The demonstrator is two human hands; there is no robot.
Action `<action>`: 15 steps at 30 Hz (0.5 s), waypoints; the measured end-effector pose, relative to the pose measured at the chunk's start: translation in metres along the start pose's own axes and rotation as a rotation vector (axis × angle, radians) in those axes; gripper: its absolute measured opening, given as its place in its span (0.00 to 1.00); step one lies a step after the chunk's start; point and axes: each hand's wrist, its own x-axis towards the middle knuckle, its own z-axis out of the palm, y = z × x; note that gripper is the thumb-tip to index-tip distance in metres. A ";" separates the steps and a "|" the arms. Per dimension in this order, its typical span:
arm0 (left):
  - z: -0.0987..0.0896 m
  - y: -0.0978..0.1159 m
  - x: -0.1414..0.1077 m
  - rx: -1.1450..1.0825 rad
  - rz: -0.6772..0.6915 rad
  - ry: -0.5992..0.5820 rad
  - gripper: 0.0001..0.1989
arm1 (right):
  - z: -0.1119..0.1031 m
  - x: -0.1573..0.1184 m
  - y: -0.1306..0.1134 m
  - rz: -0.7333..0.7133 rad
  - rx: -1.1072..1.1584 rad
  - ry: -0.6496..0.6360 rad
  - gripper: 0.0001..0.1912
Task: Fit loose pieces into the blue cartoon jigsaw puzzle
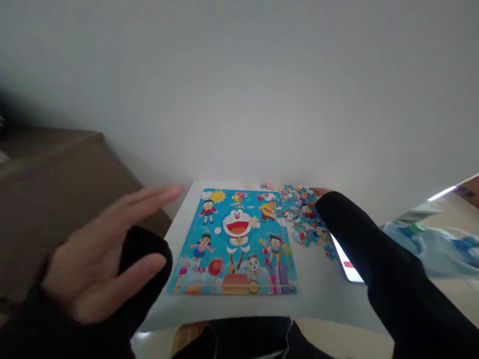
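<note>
A blue picture board (237, 249) printed with cartoon figures lies flat on the white table. Loose jigsaw pieces (303, 214) are heaped along its right side and past its top right corner. My left hand (101, 259) hovers to the left of the board, thumb and fingers apart, holding nothing. At the far right edge of the heap is my right hand (321, 191); the black sleeve covers most of it and its fingers are hidden.
A phone (350, 264) with a lit screen lies partly under my right sleeve. White table (318, 289) backs onto a pale wall (262, 99). A brown cabinet (75, 169) stands at left, and a clear plastic bag (430, 244) is at right.
</note>
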 end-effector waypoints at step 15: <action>0.125 -0.056 -0.096 0.354 -0.314 -0.463 0.27 | -0.009 -0.017 -0.005 0.001 -0.008 0.169 0.33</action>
